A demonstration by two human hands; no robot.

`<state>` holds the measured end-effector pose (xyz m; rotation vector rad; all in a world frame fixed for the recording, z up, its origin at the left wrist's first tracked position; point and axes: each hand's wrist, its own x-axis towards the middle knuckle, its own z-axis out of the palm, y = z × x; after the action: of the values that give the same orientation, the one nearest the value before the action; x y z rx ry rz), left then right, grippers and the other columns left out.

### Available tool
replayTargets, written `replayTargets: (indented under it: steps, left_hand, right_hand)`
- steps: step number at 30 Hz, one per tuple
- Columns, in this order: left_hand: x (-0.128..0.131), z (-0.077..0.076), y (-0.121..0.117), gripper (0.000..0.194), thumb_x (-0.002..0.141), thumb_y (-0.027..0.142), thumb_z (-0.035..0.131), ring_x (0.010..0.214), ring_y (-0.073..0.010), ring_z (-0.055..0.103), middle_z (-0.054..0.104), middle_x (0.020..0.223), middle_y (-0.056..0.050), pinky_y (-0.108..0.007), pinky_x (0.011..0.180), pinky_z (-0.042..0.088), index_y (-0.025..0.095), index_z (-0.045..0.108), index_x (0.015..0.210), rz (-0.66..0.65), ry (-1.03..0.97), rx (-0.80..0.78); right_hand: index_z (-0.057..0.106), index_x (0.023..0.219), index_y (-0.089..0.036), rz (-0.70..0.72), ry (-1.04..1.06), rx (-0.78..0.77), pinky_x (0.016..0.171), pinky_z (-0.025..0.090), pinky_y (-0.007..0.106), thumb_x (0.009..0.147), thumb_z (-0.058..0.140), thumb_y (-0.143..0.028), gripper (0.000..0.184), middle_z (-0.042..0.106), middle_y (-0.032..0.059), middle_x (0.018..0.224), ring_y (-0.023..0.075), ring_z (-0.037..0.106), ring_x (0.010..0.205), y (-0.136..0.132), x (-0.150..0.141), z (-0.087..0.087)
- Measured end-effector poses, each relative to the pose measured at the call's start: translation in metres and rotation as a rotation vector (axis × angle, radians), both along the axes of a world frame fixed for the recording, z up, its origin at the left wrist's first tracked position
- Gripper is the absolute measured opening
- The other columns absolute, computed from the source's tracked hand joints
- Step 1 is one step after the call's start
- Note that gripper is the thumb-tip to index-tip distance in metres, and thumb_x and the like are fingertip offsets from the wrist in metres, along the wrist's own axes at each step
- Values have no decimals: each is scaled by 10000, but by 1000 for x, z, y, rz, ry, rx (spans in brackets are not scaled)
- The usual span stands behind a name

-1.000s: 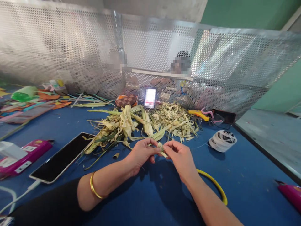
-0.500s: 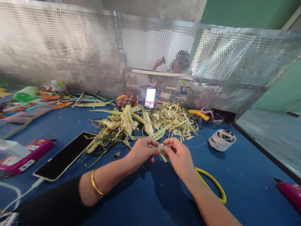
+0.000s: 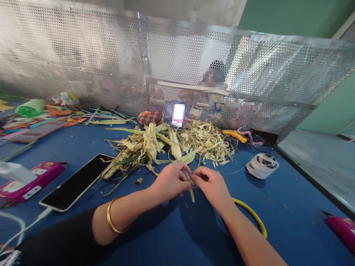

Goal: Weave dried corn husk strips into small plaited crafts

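My left hand [image 3: 172, 181] and my right hand [image 3: 210, 184] meet at the middle, fingertips touching, both closed in a pinch. Between them is a small pale-green strip of corn husk [image 3: 192, 195], its tail pointing down toward me. My fingers cover its upper part. A thin white thread runs from a spool [image 3: 261, 166] on the right toward my right hand. Just beyond my hands lies a pile of long dry husks [image 3: 149, 142], with a heap of shredded husk pieces [image 3: 209, 142] beside it.
A phone [image 3: 79, 184] on a charging cable and a magenta power strip [image 3: 33, 181] lie at left. A yellow ring [image 3: 256, 216] is partly behind my right forearm. Scissors with a yellow handle [image 3: 234, 135] and a lit phone [image 3: 178, 113] stand near the perforated metal screen [image 3: 177, 48].
My fingers have shifted their grip and rolled over the husk strip. Its tail now hangs more straight down, and its pale top is covered. A person's raised hand behind the screen has dropped.
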<state>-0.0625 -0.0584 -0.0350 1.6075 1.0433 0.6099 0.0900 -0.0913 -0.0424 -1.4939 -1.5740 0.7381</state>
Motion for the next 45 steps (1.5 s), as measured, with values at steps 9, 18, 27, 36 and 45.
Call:
replayTargets:
  steps: [9, 18, 27, 36, 45]
  left_hand:
    - [-2, 3, 1, 133, 651, 211, 632, 431, -78, 502, 508, 479, 57, -184, 459, 358, 163, 587, 535, -377, -58, -128]
    - [2, 0, -3, 259, 671, 406, 690, 530, -97, 552, 604, 539, 10, -204, 594, 433, 154, 659, 623, -303, -181, -223]
    - [6, -3, -1, 276, 604, 402, 747, 467, -86, 543, 579, 505, 22, -211, 550, 455, 141, 661, 635, -30, -230, -261]
    - [4, 0, 2, 212, 646, 323, 736, 488, -100, 579, 629, 524, -12, -223, 570, 493, 129, 655, 622, 57, -218, -247]
    - [1, 3, 5, 221, 624, 318, 762, 499, -106, 597, 648, 558, -20, -232, 587, 505, 120, 669, 650, 182, -327, -344]
  right_hand:
    - [594, 605, -180, -118, 147, 54, 601, 369, 255, 730, 604, -364, 223, 560, -10, 633, 138, 481, 615, 4, -1, -5]
    - [602, 633, -183, -167, 228, 57, 596, 381, 257, 735, 603, -406, 245, 559, -14, 621, 136, 472, 594, 5, -2, -5]
    - [603, 667, -182, -126, 185, 86, 570, 370, 250, 763, 565, -473, 309, 537, -19, 597, 133, 464, 572, 6, 2, -3]
    - [580, 575, -202, -165, 80, 41, 514, 350, 255, 745, 578, -392, 256, 521, -34, 475, 138, 472, 493, 4, 2, -6]
    - [646, 945, -198, -43, -387, 688, 759, 430, 326, 857, 520, -242, 160, 632, 67, 857, 189, 575, 813, -4, 5, 3]
